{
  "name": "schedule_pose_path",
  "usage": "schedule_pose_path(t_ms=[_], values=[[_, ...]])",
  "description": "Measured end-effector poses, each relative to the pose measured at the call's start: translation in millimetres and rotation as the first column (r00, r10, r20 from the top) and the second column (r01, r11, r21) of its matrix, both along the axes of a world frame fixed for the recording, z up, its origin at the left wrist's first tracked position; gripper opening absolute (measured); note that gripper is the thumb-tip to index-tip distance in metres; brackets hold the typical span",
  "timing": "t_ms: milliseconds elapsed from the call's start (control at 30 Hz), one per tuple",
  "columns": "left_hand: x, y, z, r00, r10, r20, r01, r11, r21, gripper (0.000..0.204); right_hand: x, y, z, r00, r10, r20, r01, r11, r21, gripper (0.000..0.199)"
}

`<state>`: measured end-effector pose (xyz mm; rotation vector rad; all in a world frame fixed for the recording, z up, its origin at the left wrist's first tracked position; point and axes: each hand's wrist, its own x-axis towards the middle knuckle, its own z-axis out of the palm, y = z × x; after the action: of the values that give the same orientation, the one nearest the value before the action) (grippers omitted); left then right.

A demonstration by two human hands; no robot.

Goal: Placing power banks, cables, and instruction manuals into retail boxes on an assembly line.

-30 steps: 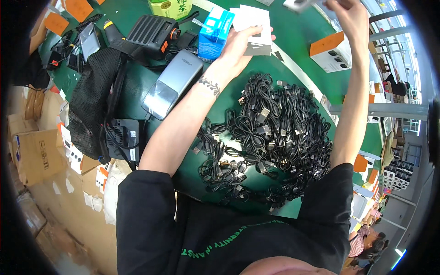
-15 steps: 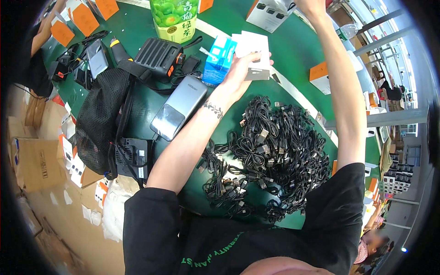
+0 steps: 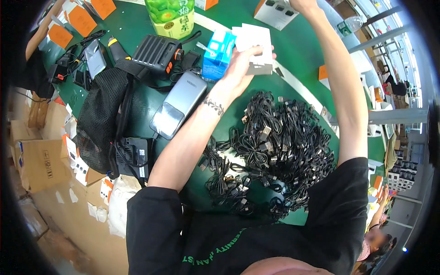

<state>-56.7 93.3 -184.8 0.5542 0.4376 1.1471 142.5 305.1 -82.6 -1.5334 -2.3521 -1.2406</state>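
Note:
My left hand point(image 3: 238, 66) is closed on a small stack of white cards point(image 3: 256, 39), thumb on top and fingertips showing at the far edge. A grey strip with a small printed picture lies along the stack's lower edge. Right beside this hand stands a blue box point(image 3: 219, 55) with an open flap. My right hand point(image 3: 304, 4) reaches to the top edge of the view, at the corner of a white box point(image 3: 276, 13) with dark pictures on it. Its fingers are mostly cut off, so their grip is hidden. Between my arms lies a large heap of bundled black cables point(image 3: 284, 146).
Left of my left arm are a grey power bank point(image 3: 179, 104), a black speaker-like device point(image 3: 156, 54), a black mesh bag point(image 3: 98, 123) and a box cutter point(image 3: 118, 49). A green pouch point(image 3: 170, 18) stands behind. Another person's arm point(image 3: 39, 34) is at the far left.
My right hand has moved a little left, closer to the white box. My left hand still holds the cards in much the same place. The whole view has shifted slightly.

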Motion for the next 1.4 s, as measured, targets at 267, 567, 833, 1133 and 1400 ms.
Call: schedule_pose_path(t_ms=[267,567,833,1133,1400], values=[[-15.9,-3.6,-3.5,0.999,0.046,-0.009,-0.046,0.999,0.014,0.039,-54.7,-157.0,43.8,0.974,0.151,-0.169,-0.197,0.933,-0.302,0.016],[-10.4,-0.8,-7.0,1.000,0.014,-0.010,-0.014,1.000,-0.027,0.038,-41.8,-251.4,-21.8,0.846,0.200,-0.494,-0.528,0.432,-0.731,0.028],[-12.6,-0.8,-4.8,1.000,0.007,0.028,-0.007,1.000,-0.010,0.042,-0.5,-212.0,60.3,0.823,0.256,-0.507,-0.476,0.799,-0.368,0.029],[-12.9,-2.4,-6.7,1.000,0.006,0.023,-0.006,1.000,-0.024,0.044,19.8,-87.3,52.3,0.911,0.166,-0.377,-0.209,0.975,-0.076,0.013],[-11.6,-2.8,-2.6,0.999,-0.030,0.018,0.031,0.999,-0.039,0.041,38.0,-69.8,9.6,0.978,0.132,0.160,-0.128,0.991,-0.035,0.012]])
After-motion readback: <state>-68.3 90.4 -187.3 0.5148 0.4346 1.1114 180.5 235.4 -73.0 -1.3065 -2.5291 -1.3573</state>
